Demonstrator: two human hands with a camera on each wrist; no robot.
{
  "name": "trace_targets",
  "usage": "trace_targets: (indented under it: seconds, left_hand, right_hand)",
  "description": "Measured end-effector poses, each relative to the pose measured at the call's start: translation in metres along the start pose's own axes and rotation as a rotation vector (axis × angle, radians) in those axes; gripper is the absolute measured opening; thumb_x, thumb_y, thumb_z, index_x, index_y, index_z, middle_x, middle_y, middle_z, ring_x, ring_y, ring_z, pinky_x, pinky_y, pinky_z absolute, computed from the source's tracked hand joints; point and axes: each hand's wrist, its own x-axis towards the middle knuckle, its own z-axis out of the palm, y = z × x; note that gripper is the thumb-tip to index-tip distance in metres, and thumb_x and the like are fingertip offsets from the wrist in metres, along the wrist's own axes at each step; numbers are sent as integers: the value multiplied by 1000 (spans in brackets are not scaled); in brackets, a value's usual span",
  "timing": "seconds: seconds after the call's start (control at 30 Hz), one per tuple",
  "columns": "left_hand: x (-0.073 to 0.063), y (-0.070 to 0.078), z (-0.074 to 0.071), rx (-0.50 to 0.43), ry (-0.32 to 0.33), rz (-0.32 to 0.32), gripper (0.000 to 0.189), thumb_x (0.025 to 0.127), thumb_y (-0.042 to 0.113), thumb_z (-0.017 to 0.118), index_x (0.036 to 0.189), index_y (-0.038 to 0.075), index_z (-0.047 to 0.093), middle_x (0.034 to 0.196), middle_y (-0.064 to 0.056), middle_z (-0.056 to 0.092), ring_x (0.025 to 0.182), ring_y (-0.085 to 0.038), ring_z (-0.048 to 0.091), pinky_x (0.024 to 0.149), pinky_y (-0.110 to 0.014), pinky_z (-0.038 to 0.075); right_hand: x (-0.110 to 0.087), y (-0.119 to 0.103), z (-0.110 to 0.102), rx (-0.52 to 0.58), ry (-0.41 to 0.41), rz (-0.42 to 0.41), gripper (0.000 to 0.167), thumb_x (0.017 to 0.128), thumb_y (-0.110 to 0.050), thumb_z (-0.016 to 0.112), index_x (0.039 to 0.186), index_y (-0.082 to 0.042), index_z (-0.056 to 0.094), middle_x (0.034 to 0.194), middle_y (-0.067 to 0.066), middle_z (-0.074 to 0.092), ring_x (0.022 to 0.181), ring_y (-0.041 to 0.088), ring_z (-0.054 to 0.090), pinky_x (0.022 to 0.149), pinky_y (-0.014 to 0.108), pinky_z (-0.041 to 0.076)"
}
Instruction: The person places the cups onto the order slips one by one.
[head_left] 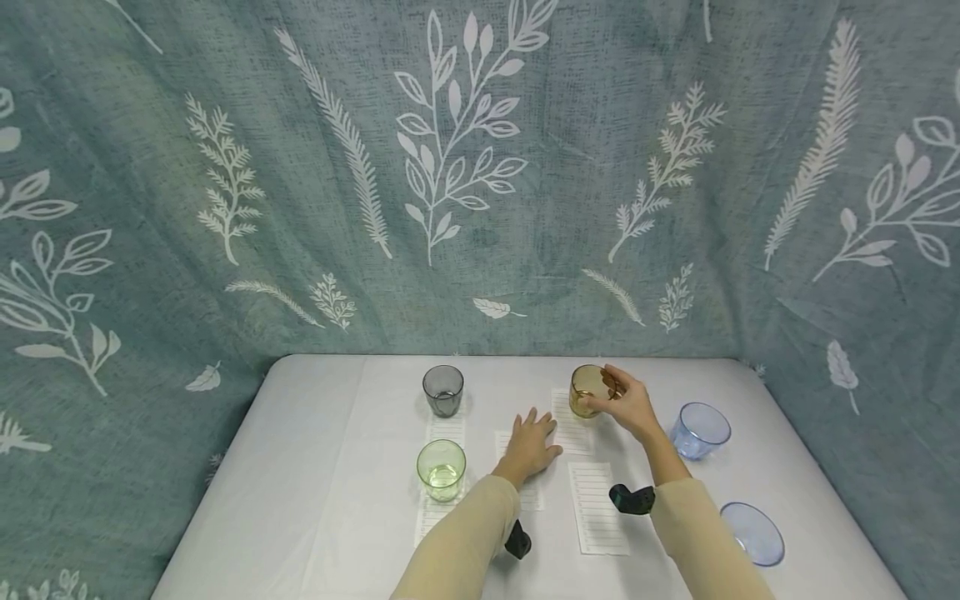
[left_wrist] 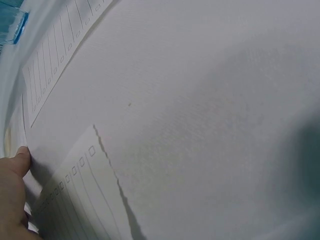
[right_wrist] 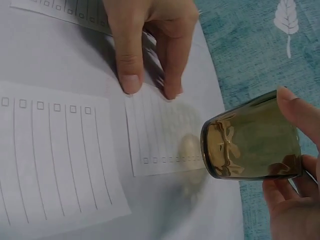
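Note:
My right hand (head_left: 632,408) grips an amber glass (head_left: 581,392) by its upper part, thumb on one side and fingers on the other. In the right wrist view the glass (right_wrist: 255,140) hangs close over the far end of a lined paper slip with checkboxes (right_wrist: 142,135). My left hand (head_left: 528,448) reaches across the middle of the table, fingers spread. Its thumb and fingertips (right_wrist: 131,84) touch the near edge of that slip. Only part of the left hand (left_wrist: 12,195) shows in the left wrist view.
A grey glass (head_left: 443,392) and a green glass (head_left: 441,471) stand on slips to the left. Two blue glasses (head_left: 699,429) (head_left: 753,533) stand at right. Another slip (head_left: 598,508) lies between my forearms; one more (head_left: 506,442) lies beneath the left arm. A leaf-patterned curtain (head_left: 525,292) backs the table.

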Motion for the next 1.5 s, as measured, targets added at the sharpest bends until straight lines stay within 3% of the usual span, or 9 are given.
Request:
trace_targets:
  seconds: [0.3, 0.47, 0.7, 0.9, 1.17, 1.3, 1.5]
  left_hand:
    - [1, 0, 1, 7, -4, 8, 50, 89, 37, 61, 134, 16, 53, 143, 0, 46, 137, -27, 33, 112, -48, 26]
    - [1, 0, 1, 13, -10, 4, 51, 89, 38, 61, 135, 17, 52, 144, 1, 44, 138, -26, 31, 113, -48, 26]
    - [3, -2, 4, 66, -31, 2, 52, 90, 42, 58, 138, 22, 49, 146, 3, 42, 139, -25, 30, 113, -47, 26]
    - [4, -2, 5, 50, -18, 6, 53, 90, 42, 59, 137, 21, 50, 145, 3, 43, 139, -26, 30, 113, -48, 26]
    - [4, -2, 5, 47, -15, 2, 52, 90, 41, 59, 137, 20, 50, 145, 2, 43, 139, -26, 30, 113, -48, 26]
    - [3, -2, 3, 50, -32, 13, 52, 91, 41, 57, 138, 20, 49, 146, 1, 42, 139, -27, 29, 113, -48, 25]
    - [1, -9, -2, -75, -45, 38, 53, 93, 37, 56, 139, 13, 47, 147, -4, 40, 140, -29, 26, 115, -46, 21]
  right_hand:
    - [6, 14, 18, -9, -40, 52, 83, 80, -14, 75, 144, 6, 27, 145, 28, 32, 136, 43, 28, 110, 50, 31]
    - [9, 17, 20, 6, -37, 36, 82, 80, -13, 75, 144, 7, 27, 145, 28, 31, 136, 43, 28, 111, 50, 29]
    - [2, -3, 22, 60, -94, 13, 78, 81, -4, 72, 142, 12, 26, 145, 33, 27, 134, 47, 26, 110, 54, 27]
    - [-6, -15, 23, 62, -136, 4, 76, 84, -3, 69, 142, 12, 23, 145, 35, 25, 132, 51, 27, 108, 55, 30]
    - [10, 15, 20, 11, -176, 1, 81, 86, -13, 70, 147, 4, 20, 149, 30, 21, 134, 49, 25, 107, 58, 29]
    - [11, 19, 21, -11, -175, -5, 83, 86, -16, 69, 148, 3, 17, 151, 29, 17, 136, 48, 21, 109, 58, 26]
    - [1, 18, 19, 23, -134, 21, 89, 86, -17, 70, 148, 6, 10, 152, 29, 11, 138, 46, 18, 111, 53, 24]
